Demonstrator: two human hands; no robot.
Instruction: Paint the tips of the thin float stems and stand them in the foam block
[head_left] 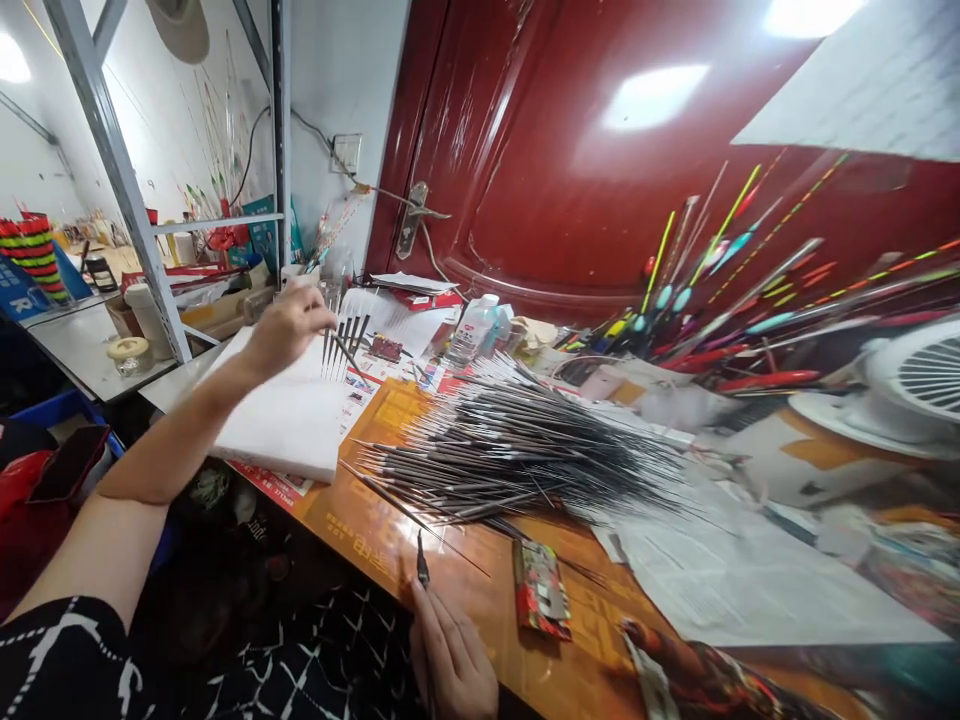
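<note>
My left hand (289,325) reaches out over a white foam block (289,415) and pinches a thin dark float, setting it beside a short row of dark floats (343,345) stuck upright in the block. My right hand (450,655) rests at the near table edge, fingers closed on a thin dark tool (422,565) that points up. A big heap of thin grey float stems (517,450) lies between the hands on the orange table (390,530).
Bright coloured fishing floats (720,290) fan out of a container at the right, near a white fan (915,385). A small red packet (541,590) lies near my right hand. Bottles (474,330), papers, a metal rack (112,170) and a red door (570,150) stand behind.
</note>
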